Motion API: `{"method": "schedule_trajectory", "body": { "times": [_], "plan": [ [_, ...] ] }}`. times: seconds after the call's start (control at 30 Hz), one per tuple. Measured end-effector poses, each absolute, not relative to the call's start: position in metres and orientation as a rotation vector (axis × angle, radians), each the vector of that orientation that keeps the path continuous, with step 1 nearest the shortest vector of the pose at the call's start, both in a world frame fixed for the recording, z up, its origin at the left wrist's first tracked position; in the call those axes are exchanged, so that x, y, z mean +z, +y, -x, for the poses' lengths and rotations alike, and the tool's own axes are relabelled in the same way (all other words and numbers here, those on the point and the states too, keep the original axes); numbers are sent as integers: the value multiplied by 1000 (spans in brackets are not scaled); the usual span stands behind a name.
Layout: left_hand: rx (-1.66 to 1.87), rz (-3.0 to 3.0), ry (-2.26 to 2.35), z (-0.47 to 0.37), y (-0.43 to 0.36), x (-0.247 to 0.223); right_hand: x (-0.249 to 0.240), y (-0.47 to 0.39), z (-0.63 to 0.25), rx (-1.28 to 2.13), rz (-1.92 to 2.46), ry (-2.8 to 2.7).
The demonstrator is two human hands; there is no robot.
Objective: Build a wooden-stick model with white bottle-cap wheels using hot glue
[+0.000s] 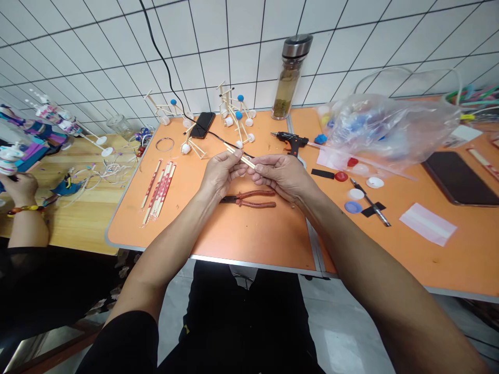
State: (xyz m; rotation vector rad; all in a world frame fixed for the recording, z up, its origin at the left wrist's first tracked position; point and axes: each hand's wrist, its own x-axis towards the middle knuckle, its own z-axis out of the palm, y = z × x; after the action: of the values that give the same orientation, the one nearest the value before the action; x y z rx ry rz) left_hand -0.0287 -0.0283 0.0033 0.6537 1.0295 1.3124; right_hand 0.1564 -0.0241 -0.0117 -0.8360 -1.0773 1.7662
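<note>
Between my two hands is a small bundle of pale wooden sticks (248,162), held above the orange table (249,234). My left hand (223,174) pinches the sticks near their left end, and my right hand (278,175) has its fingers closed on the right end. Beneath the hands lie pliers with red handles (257,199), their jaws pointing left. Several wrapped chopsticks (161,192) rest to the left. Behind my hands stand stick figures (237,111) with blue balls and white caps.
A black glue gun (290,140), a tea bottle (287,78) and a dark phone (203,125) are at the back. Bottle caps (353,206), a pen (370,201), a plastic bag (390,127) and a larger phone (460,177) lie right. A person's hand (21,188) is far left.
</note>
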Motion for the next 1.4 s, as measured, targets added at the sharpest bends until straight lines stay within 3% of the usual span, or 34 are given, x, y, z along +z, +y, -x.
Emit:
{"method": "schedule_trajectory", "body": {
  "times": [0.83, 1.4],
  "plan": [
    [1347, -1079, 1071, 37, -29, -11, 3, -33, -149, 1582, 1196, -1404],
    [1400, -837, 943, 20, -33, -23, -3, -34, -148, 1432, 1207, -1453]
  ]
}}
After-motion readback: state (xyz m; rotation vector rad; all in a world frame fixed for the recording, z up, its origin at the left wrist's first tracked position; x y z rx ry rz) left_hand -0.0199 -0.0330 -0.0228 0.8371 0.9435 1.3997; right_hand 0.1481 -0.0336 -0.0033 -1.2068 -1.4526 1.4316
